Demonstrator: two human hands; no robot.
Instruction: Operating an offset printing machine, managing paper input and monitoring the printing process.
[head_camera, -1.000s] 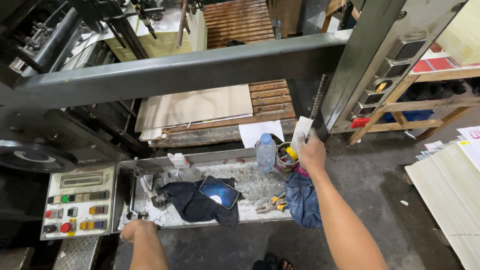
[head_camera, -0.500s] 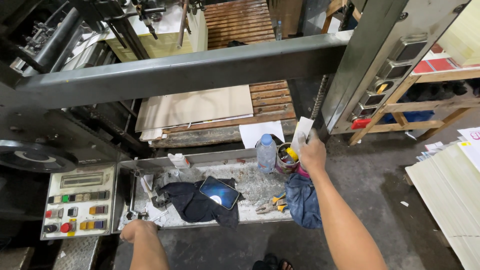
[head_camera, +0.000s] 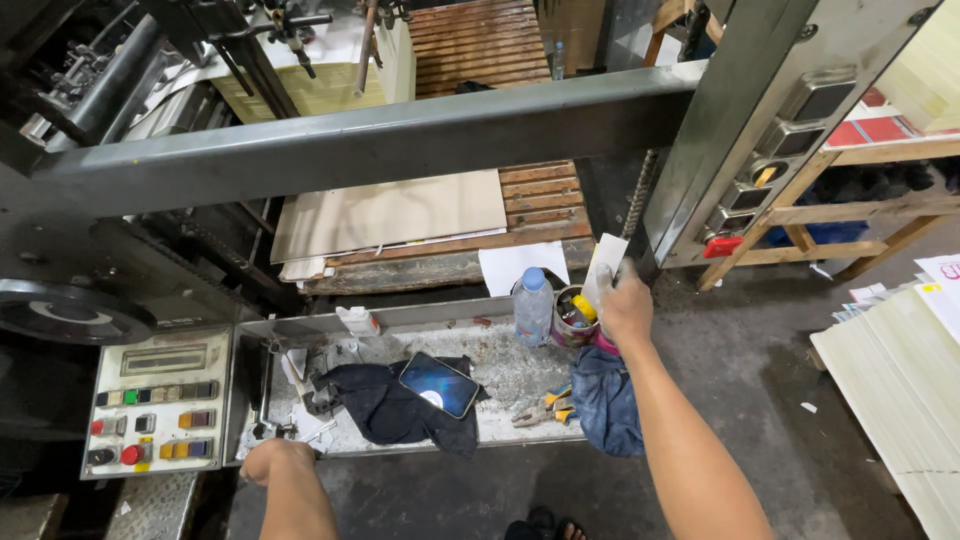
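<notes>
Beside the tall grey metal machine column (head_camera: 760, 130), our right hand (head_camera: 626, 310) is raised, fingers pinched on a small white folded slip of paper (head_camera: 604, 268), held up over the round tin of tools (head_camera: 572, 318) so it stays off the grimy shelf; our left hand (head_camera: 272, 460) is closed on the front edge of the speckled metal shelf (head_camera: 520, 375), apparently to steady us; a dark-screened phone (head_camera: 438, 384) lies on a black rag (head_camera: 385, 408), cushioned; a clear plastic bottle (head_camera: 532, 305) stands upright near the tin.
</notes>
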